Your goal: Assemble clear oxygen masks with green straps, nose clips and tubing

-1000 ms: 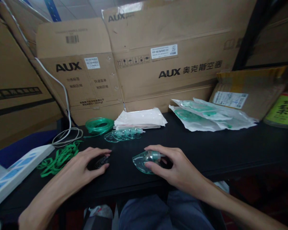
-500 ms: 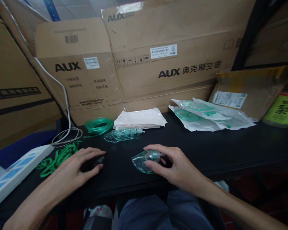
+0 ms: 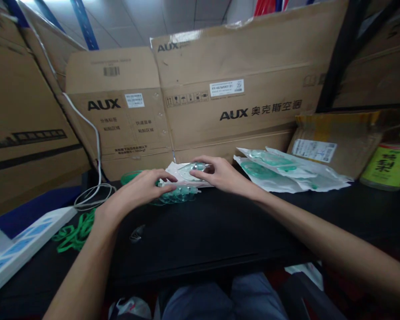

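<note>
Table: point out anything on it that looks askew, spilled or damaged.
The green straps look untidy: they lie in a loose tangle beside the power strip, while the masks overlap in a neat row. No spill or damage stands out on the table.

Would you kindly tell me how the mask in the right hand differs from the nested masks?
The mask is single; the nested masks form a row of several. The mask is in the right hand, at the white packets; the nested masks lie on the black table in front. Both are see-through, tinted green.
</note>
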Demonstrator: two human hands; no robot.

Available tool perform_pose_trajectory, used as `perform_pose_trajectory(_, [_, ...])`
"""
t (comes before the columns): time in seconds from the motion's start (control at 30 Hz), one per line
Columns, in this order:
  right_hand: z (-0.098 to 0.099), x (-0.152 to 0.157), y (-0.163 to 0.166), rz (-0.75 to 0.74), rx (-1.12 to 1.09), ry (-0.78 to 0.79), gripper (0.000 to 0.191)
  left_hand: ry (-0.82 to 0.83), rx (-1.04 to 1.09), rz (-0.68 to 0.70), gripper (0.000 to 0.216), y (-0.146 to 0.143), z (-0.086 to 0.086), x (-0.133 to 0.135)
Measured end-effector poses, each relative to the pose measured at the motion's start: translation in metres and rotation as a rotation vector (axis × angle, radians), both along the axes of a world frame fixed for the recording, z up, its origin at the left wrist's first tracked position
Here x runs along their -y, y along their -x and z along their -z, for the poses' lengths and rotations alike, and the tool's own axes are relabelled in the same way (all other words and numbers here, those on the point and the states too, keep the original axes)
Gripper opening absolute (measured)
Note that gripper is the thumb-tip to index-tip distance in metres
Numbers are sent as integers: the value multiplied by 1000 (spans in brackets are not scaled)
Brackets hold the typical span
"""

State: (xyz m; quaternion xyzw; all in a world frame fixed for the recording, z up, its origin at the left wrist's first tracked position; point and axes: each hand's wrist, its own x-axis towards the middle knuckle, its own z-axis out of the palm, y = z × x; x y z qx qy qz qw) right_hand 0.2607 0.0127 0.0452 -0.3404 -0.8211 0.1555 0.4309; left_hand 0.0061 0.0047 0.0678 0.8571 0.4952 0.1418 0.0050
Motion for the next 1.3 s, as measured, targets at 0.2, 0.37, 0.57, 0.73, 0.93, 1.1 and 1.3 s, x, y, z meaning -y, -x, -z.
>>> perform_pose_trajectory(0.2, [29, -10, 2, -33, 74, 39, 36, 176, 61, 56, 44, -7, 4, -20])
perform_pose_trajectory(0.37, [34, -5, -1, -9, 128, 17, 37, 149, 89, 52, 41, -4, 15, -21])
perform_pose_trajectory(0.57, [40, -1, 3, 15, 177, -47, 37, 147, 107, 89, 35, -2, 16, -22])
perform_pose_trajectory(0.73, [46, -1, 5, 31, 214, -60, 36, 165, 127, 81, 35, -2, 17, -21])
perform_pose_trajectory(0.93, [53, -1, 6, -31, 255, -84, 37, 169, 145, 81, 35, -2, 18, -21])
perform_pose_trajectory(1.1, [55, -3, 6, -20, 265, -113, 32, 165, 149, 89, 36, 1, 19, -22])
perform_pose_trajectory(1.3, [57, -5, 7, 24, 291, -123, 34, 173, 153, 90, 36, 0, 18, -20])
